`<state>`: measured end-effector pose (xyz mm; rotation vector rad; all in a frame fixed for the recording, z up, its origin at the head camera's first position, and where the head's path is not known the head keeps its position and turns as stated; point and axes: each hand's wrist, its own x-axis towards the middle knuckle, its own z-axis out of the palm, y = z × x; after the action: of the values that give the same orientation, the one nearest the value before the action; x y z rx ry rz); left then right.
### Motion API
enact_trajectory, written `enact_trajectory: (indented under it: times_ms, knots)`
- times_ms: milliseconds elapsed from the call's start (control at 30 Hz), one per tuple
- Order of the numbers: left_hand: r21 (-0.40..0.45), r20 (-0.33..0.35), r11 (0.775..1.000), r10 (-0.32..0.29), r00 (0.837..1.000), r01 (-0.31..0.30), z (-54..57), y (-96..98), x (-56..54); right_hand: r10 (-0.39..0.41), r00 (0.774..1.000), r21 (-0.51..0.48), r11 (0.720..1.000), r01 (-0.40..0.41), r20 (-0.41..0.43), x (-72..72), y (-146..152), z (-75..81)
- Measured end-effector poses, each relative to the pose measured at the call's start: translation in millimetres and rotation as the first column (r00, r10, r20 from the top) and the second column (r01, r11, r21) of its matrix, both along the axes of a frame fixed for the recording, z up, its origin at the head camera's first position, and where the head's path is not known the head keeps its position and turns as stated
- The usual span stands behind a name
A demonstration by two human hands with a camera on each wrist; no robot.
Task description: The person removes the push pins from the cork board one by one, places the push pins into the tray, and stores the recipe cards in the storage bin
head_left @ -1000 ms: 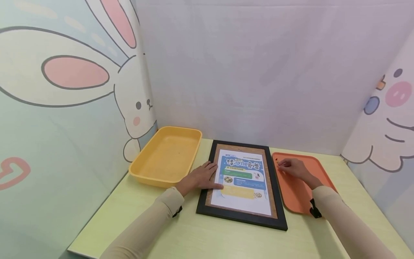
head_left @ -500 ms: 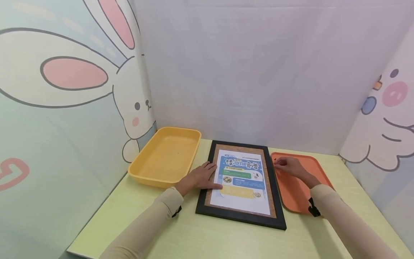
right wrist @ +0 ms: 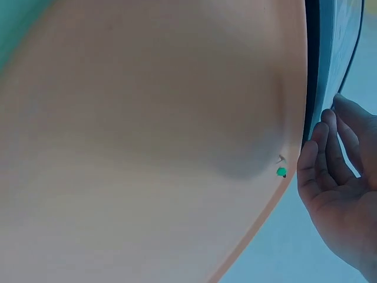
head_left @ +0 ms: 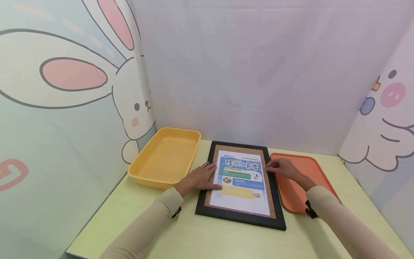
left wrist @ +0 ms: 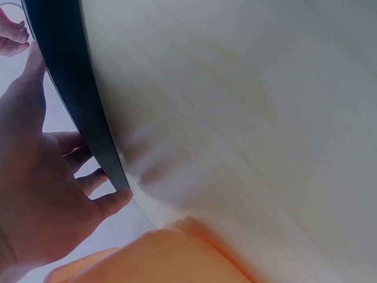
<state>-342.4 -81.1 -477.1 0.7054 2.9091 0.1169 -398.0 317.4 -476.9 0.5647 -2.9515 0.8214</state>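
Observation:
A cork board [head_left: 272, 208] with a black frame [head_left: 239, 222] lies flat on the table, and a printed paper sheet [head_left: 237, 203] covers most of it. My left hand [head_left: 202, 178] rests spread on the board's left side and the sheet's edge; the left wrist view shows its fingers along the black frame edge [left wrist: 70, 65]. At the board's upper right, thumb and fingertips of my right hand [head_left: 283, 168] come together in a pinch. What they pinch is mostly hidden; it seems a push pin. A green push pin [right wrist: 281, 171] lies in the orange tray [head_left: 300, 194].
Beside the board on the left stands a yellow bin [head_left: 168, 154]. The orange tray lies close against the board's right side. Behind the pale table [head_left: 181, 237] hangs a plain cloth wall [head_left: 242, 72], with cartoon-printed panels at both sides.
My right hand has moved left, from over the orange tray to the upper right edge of the board. My left hand keeps its place.

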Motion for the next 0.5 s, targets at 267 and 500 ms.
enact_trajectory:
  times_ms: [267,500]
  knots:
    - [-0.013,-0.011,1.0,-0.01,1.0,0.01,0.0,-0.7,0.8,0.049,0.999,-0.003,0.999,-0.049,-0.002,2.9,-3.8,-4.1]
    - [-0.012,-0.02,1.0,-0.01,1.0,0.01,-0.6,-1.1,0.9,0.072,0.997,0.003,0.997,-0.072,-0.028,6.0,-5.1,-6.5]
